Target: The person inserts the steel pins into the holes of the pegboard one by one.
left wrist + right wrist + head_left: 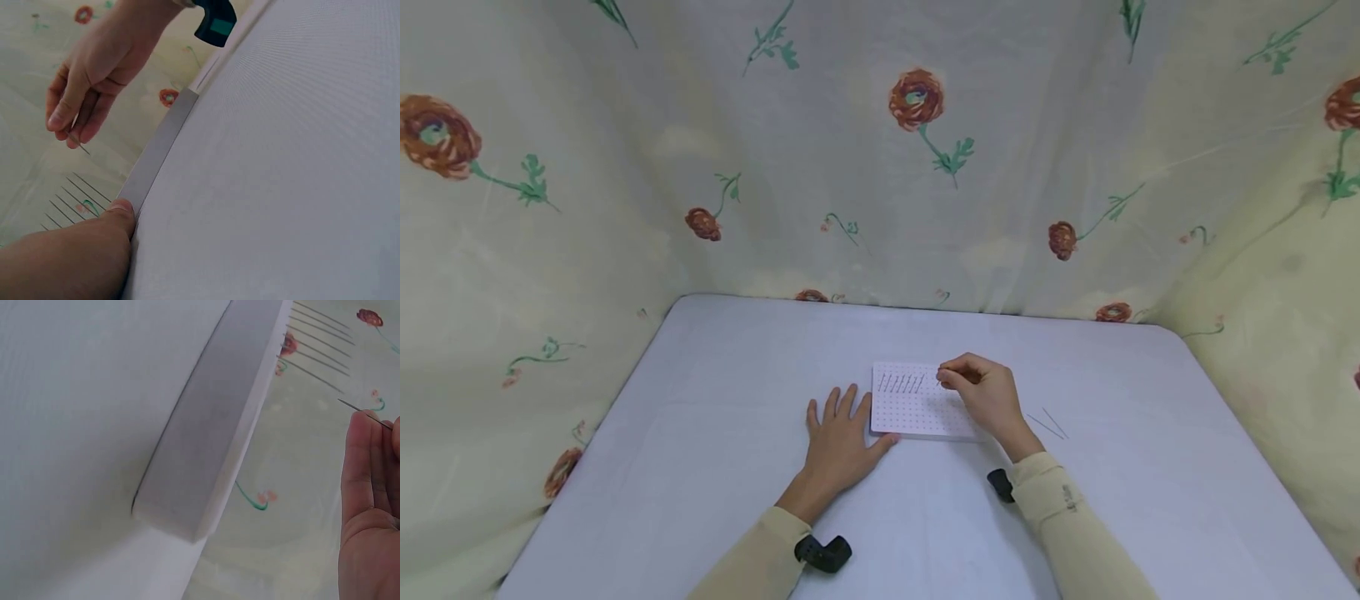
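— Pins so far? A short row (901, 383) stands in the white board (917, 421) on the tabletop (700, 433).

— Remaining? Right hand (981, 392) pinches another pin (79, 144); two spares (1049, 423) lie beside it. Left hand (841, 433) rests flat, steadying the board.

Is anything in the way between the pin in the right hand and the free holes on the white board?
Nothing visible is. The right hand pinches a thin pin over the white board, to the right of the row of pins already standing in it. The left hand rests flat at the board's left edge, away from that spot.
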`<state>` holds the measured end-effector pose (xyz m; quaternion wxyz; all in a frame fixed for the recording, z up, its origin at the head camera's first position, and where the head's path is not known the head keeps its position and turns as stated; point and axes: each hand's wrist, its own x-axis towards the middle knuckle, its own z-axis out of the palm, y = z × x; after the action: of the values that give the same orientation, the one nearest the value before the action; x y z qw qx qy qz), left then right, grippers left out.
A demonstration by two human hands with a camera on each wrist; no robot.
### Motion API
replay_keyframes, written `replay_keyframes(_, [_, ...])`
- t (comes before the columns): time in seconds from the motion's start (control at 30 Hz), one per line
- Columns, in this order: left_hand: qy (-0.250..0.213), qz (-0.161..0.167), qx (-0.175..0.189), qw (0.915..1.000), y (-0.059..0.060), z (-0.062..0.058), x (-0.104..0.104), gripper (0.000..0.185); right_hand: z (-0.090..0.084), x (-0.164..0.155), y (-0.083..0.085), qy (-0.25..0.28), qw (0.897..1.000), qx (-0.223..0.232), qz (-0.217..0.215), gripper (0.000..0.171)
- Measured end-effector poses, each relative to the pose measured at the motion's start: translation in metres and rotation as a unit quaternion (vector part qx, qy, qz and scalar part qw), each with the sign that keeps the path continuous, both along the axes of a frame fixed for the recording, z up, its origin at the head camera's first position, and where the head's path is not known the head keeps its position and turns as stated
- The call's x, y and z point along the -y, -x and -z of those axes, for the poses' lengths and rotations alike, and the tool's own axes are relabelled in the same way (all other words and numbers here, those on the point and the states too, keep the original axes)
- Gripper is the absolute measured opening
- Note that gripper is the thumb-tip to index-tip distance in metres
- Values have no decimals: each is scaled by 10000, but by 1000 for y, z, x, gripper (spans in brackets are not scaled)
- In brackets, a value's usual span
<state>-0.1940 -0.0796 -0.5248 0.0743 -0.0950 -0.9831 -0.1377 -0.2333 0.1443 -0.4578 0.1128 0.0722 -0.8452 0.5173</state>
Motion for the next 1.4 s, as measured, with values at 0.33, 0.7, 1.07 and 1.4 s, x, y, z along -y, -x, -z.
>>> replay_keyframes(0.33, [-12, 28, 61, 10000, 0, -3, 1, 84, 3, 15, 2, -170, 9998, 50, 114, 4])
replay_keyframes(0.7, [24, 28, 61, 10000, -2, -2, 0, 85, 10, 19, 4, -728, 9953, 466, 443, 5])
replay_keyframes(1.07, [31, 43, -1, 10000, -1, -3, 1, 84, 10, 23, 5, -1277, 9859, 978, 468, 5])
replay_keyframes(1.4, [16, 53, -53, 10000, -1, -3, 2, 84, 12, 25, 5, -1467, 9843, 944, 273, 6])
